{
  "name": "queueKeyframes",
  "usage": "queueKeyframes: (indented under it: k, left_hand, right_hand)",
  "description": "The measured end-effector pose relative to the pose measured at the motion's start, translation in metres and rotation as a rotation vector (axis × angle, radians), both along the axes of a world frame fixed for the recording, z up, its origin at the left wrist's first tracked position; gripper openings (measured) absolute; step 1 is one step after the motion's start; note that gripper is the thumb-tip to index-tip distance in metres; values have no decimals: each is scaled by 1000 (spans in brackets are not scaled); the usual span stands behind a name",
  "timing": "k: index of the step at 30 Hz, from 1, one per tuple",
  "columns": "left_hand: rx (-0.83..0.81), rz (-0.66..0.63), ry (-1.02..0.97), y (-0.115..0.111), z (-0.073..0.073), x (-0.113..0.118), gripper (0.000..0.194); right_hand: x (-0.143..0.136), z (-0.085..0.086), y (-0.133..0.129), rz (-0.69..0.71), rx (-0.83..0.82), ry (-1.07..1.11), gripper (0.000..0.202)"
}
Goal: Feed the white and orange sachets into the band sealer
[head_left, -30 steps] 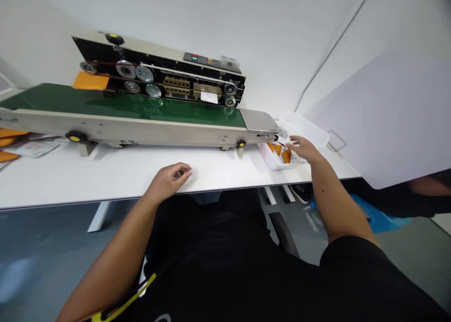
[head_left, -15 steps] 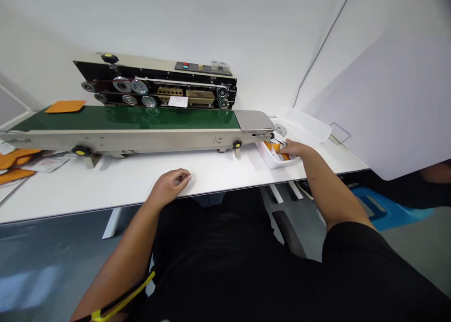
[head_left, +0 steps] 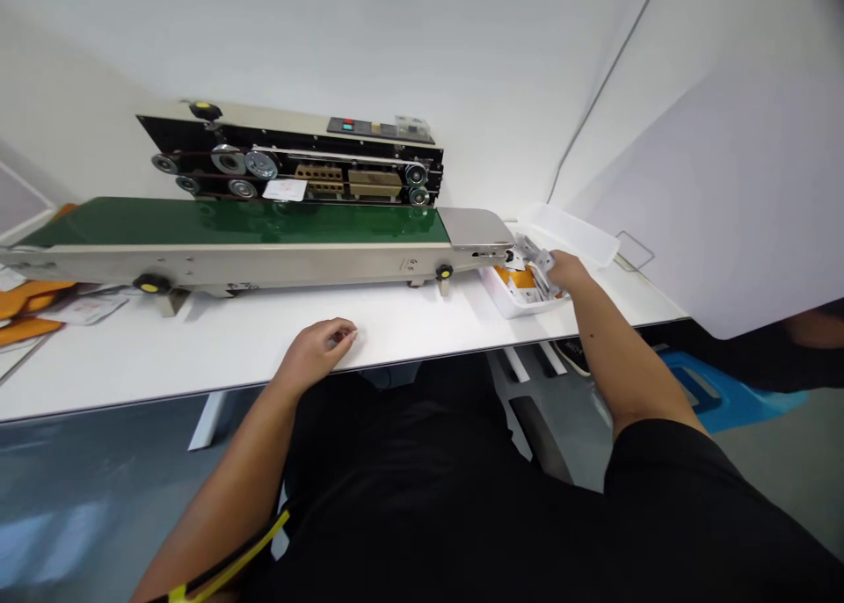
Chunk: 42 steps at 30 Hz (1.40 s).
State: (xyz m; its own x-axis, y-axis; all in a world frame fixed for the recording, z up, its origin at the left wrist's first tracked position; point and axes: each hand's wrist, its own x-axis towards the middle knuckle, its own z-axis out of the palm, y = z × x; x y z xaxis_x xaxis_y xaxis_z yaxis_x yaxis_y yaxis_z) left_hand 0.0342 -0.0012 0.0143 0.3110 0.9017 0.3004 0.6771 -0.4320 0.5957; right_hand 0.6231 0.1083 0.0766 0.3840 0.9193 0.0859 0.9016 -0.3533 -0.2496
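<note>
My right hand [head_left: 568, 274] is closed on a greyish, see-through packet [head_left: 544, 265] over the white plastic bin [head_left: 511, 304]. Inside the bin lie orange packets [head_left: 519, 277] and white or clear ones; some are hidden by my hand. Resting by the table's front edge, my left hand [head_left: 320, 350] has loosely curled fingers with no object visible in them. Behind it stands a band sealing machine with a green conveyor belt [head_left: 217, 221]. A white packet with faint red print [head_left: 285, 190] stands at the sealing band, left of the brass blocks.
Orange and printed white packets [head_left: 85, 308] are piled under the belt's left end. A translucent tray [head_left: 580, 234] sits behind the bin, against a partition. Below the table are a blue plastic stool [head_left: 731, 401] and part of another person at far right.
The white packet has travelled left along the sealing band. The orange packet has gone off the belt's left end. My right hand has lifted slightly with the see-through packet; my left hand is still.
</note>
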Motion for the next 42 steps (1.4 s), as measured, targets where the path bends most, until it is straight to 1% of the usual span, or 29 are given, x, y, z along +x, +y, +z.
queueKeyframes:
  k: [3, 6, 8, 9, 11, 12, 14, 15, 16, 17, 18, 19, 20, 21, 22, 23, 25, 26, 28, 30, 31, 32, 34, 36, 38, 42]
  left_hand:
    - [-11, 7, -1, 1, -1, 0, 29]
    - [-15, 12, -1, 1, -1, 0, 29]
    - [-17, 12, 2, 0, -1, 0, 29]
    - [-17, 11, 1, 0, 0, 1, 29]
    - [-19, 11, -7, 0, 1, 1, 29]
    - [-18, 14, -15, -1, 2, 1, 29]
    - [-4, 30, -35, -1, 2, 2, 29]
    - [9, 42, -44, -1, 2, 2, 29]
    - [22, 54, -51, -2, 2, 3, 30]
    - [31, 61, -54, -2, 2, 3, 30]
    - [35, 64, -53, -3, 3, 3, 31]
    - [33, 61, -48, -3, 3, 4, 31]
    - [33, 62, -46, -4, 3, 4, 31]
    - [34, 66, -47, -4, 4, 3, 31]
    - [43, 82, -58, -4, 4, 2, 32]
    - [61, 107, -82, -3, 4, 1, 34]
    - [85, 135, -135, -2, 4, -1, 39]
    - [82, 127, -149, -1, 4, -2, 41]
    - [50, 67, -120, 1, 2, -1, 44]
    - [38, -7, -20, 4, -1, 1, 49]
    - [51, -32, 32, 5, -3, 3, 54]
    - [58, -50, 76, 6, -5, 4, 60]
    - [64, -50, 126, 9, -9, 6, 66]
    - [66, -19, 153, 11, -14, 7, 65]
    - [85, 14, 178, 13, -18, 5, 59]
    - [157, 19, 173, 15, -22, 2, 49]
  right_hand:
    - [8, -1, -12, -82, 129, 188, 63]
    - [11, -1, -17, -161, 331, 440, 75]
    - [8, 4, -18, -155, 506, 595, 80]
    - [4, 10, -20, -129, 596, 631, 82]
    - [-14, 25, -28, -50, 731, 590, 82]
    - [-28, 33, -36, -6, 761, 530, 80]
    - [-66, 46, -56, 97, 731, 392, 75]
    - [-91, 49, -67, 170, 690, 342, 72]
    - [-119, 49, -79, 282, 629, 302, 69]
    - [-149, 45, -88, 466, 550, 276, 64]
    - [-181, 38, -97, 701, 484, 261, 59]
    - [-213, 27, -102, 942, 439, 244, 56]
    - [-245, 14, -105, 1143, 394, 220, 54]
    - [-275, -1, -106, 1288, 365, 187, 53]
    - [-302, -16, -105, 1375, 363, 155, 51]
    - [-325, -31, -102, 1405, 364, 128, 50]
    - [-360, -55, -92, 1393, 355, 92, 46]
    - [-370, -64, -88, 1371, 343, 88, 45]
    - [-380, -74, -80, 1337, 311, 125, 45]
    - [-379, -78, -75, 1317, 286, 204, 52]
    - [-377, -79, -74, 1311, 283, 246, 57]
    - [-375, -80, -73, 1305, 285, 285, 61]
    - [-371, -83, -71, 1283, 297, 353, 62]
    - [-368, -87, -69, 1252, 305, 409, 61]
    - [-367, -89, -65, 1233, 303, 433, 60]
    - [-366, -90, -63, 1211, 326, 373, 59]
